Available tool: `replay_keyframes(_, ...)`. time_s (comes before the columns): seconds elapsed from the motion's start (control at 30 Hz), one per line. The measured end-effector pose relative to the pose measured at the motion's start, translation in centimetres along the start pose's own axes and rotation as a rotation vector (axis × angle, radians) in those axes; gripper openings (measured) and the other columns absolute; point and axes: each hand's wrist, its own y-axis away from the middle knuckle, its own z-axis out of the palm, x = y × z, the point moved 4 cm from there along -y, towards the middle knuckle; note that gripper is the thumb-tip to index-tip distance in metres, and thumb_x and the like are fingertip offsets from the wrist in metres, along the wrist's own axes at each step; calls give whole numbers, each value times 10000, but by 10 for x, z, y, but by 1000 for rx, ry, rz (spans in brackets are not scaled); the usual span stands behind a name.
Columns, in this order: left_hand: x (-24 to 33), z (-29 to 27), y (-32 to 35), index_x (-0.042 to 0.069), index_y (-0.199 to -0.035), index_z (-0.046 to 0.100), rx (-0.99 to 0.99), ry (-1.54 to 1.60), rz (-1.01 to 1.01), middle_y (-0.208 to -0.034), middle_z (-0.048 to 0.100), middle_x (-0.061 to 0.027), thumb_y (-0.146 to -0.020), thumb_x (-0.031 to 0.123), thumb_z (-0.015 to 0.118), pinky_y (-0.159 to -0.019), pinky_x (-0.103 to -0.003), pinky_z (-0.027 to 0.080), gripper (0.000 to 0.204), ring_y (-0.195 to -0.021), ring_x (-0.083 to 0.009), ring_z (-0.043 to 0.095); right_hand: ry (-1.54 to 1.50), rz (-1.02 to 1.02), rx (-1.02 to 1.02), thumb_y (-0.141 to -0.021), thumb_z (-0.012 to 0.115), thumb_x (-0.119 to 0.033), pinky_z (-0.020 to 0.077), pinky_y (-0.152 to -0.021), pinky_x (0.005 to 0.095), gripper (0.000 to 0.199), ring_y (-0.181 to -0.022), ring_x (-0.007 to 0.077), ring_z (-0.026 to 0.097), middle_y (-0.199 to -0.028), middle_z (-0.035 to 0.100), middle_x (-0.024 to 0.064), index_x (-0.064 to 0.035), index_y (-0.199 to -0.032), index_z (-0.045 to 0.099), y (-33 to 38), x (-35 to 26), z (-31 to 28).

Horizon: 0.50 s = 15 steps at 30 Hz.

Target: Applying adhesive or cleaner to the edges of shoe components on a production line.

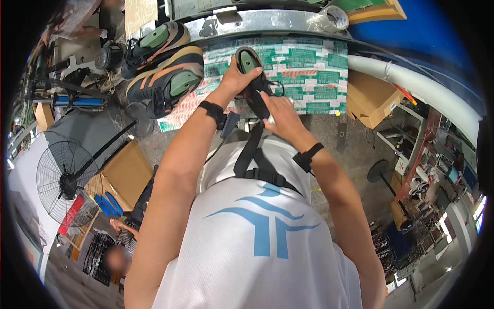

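A dark shoe [252, 93] with a green shoe last inside stands over the table's near edge, its toe toward me. My left hand [237, 77] grips it at the collar, thumb across the opening. At the toe end, my right hand [285, 118] touches the shoe's side with its fingertips. Something small and whitish shows between its thumb and fingers, too little to name. Dark laces [278, 87] stick out on the shoe's right. To the left sit another two sneakers, a black-and-orange one [167, 77] and a dark one [154, 44], both with green lasts in them.
Green, white and red printed tape covers the tabletop [309, 77]. A clear tape roll [334, 19] lies on the metal ledge behind. An open cardboard box [370, 103] and a white pipe [422, 82] are at right. A fan [67, 180] and another person [121, 252] are at left.
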Motion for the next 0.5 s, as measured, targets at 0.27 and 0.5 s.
replay_keyframes(0.27, 37, -6, 30, 13, -1654, 180, -91, 101, -205, -1411, 617, -239, -905, 341, 898, -736, -449, 633, 1089, -1130, -319, 707, -102, 61, -124, -777, 822, -250, 479, -953, 509, 936, -1080, 420, 612, -1171, 624, 205, 62, -1572, 439, 5, 1, 9)
replay_keyframes(0.5, 28, -11, 22, 43, -1527, 364, -44, -11, -80, -1361, 658, -233, -891, 398, 903, -954, -442, 596, 906, -1176, -323, 696, 25, 76, 12, -775, 814, -228, 475, -984, 489, 889, -1063, 390, 605, -1140, 622, 186, 55, -1551, 484, -3, -20, -10)
